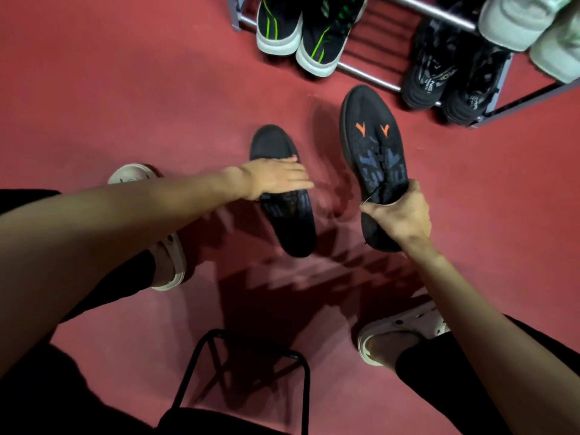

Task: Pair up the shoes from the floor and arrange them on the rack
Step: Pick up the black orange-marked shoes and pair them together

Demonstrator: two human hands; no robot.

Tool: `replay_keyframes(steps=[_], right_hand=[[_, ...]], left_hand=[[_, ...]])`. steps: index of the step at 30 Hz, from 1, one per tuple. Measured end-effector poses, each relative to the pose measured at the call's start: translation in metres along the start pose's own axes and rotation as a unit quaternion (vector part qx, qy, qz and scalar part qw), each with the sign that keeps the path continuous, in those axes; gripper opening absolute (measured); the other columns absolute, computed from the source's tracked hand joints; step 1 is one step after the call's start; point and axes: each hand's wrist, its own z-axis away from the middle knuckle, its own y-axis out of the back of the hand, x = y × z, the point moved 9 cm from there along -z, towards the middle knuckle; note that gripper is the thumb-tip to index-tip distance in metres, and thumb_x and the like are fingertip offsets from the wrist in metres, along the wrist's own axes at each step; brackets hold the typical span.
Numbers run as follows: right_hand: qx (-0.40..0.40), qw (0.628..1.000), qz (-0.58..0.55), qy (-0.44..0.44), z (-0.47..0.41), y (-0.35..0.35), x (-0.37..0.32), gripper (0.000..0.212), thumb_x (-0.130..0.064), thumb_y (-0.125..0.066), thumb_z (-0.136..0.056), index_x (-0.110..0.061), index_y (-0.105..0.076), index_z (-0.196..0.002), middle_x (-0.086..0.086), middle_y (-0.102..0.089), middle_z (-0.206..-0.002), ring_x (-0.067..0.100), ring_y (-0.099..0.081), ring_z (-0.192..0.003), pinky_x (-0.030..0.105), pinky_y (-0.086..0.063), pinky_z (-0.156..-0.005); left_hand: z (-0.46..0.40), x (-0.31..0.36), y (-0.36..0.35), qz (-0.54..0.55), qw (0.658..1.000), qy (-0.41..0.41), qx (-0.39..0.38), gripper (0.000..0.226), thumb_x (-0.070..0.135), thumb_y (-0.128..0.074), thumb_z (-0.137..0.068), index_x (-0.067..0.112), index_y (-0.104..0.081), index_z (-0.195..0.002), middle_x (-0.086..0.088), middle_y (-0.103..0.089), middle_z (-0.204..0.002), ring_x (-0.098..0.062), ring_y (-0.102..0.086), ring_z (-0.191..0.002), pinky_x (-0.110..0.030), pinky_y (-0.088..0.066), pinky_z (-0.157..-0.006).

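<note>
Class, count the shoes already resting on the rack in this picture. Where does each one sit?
6 visible: two black shoes with green stripes at the rack's left, two all-black trainers at its right, two pale shoes above. More may lie beyond the frame.

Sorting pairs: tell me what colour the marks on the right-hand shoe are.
Orange, on the black shoe gripped by the right hand; head view.

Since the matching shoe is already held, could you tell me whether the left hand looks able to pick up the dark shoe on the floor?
Probably yes. The left hand lies flat, open, across the middle of the dark shoe on the floor, with bare floor all around it. The right hand grips the other shoe clear to the side.
</note>
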Motion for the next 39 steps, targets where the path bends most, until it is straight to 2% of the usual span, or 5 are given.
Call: replay_keyframes(steps=[6, 11, 17, 23, 39], right_hand=[[-0.014, 0.998, -0.033, -0.051, -0.001, -0.007, 0.029, 0.072, -0.038, -0.079, -0.059, -0.014, -0.049, -0.121, 0.005, -0.063, -0.116, 0.027, -0.06, -0.108, 0.036, -0.047, -0.088], [-0.016, 0.996, -0.055, -0.072, -0.003, -0.018, 0.044, 0.076, -0.043, -0.081, -0.058, -0.014, -0.05, -0.122, 0.006, -0.063, -0.12, 0.027, -0.06, -0.112, 0.035, -0.047, -0.091], [-0.032, 0.993, -0.076, -0.081, -0.003, -0.033, 0.05, 0.074, -0.044, -0.082, -0.055, -0.017, -0.054, -0.118, 0.005, -0.066, -0.118, 0.024, -0.062, -0.112, 0.032, -0.047, -0.09], [-0.033, 0.995, -0.076, -0.06, -0.004, -0.035, 0.05, 0.073, -0.042, -0.081, -0.056, -0.014, -0.053, -0.118, 0.004, -0.066, -0.115, 0.023, -0.063, -0.109, 0.031, -0.047, -0.085], [-0.012, 0.988, -0.142, -0.059, 0.044, 0.027, 0.04, 0.081, -0.052, -0.076, -0.044, -0.016, -0.06, -0.114, 0.001, -0.069, -0.104, 0.021, -0.066, -0.099, 0.032, -0.054, -0.083]], left_hand=[[-0.024, 0.04, 0.013, -0.227, 0.966, -0.115, 0.037, 0.057, 0.006, -0.036, -0.087, 0.02, -0.041, -0.142, -0.004, -0.043, -0.149, -0.022, -0.035, -0.142, -0.037, -0.024, -0.119], [0.004, 0.021, 0.035, 0.039, 0.969, 0.151, 0.191, 0.051, 0.011, -0.034, -0.078, 0.009, -0.056, -0.124, -0.015, -0.058, -0.127, -0.033, -0.057, -0.117, -0.04, -0.047, -0.097], [0.026, 0.033, -0.069, 0.536, 0.666, 0.517, 0.04, 0.092, 0.06, -0.073, -0.062, 0.002, -0.042, -0.126, -0.016, -0.053, -0.132, -0.033, -0.051, -0.125, -0.04, -0.045, -0.104], [0.02, 0.046, -0.097, 0.631, 0.527, 0.568, 0.044, 0.075, 0.049, -0.076, -0.054, 0.009, -0.064, -0.117, -0.011, -0.064, -0.125, -0.028, -0.058, -0.118, -0.035, -0.048, -0.102], [0.07, 0.034, 0.023, 0.726, 0.451, 0.475, 0.211, 0.029, 0.011, -0.062, -0.087, 0.018, -0.034, -0.081, -0.014, -0.052, -0.106, -0.023, -0.056, -0.096, -0.041, -0.051, -0.088]])
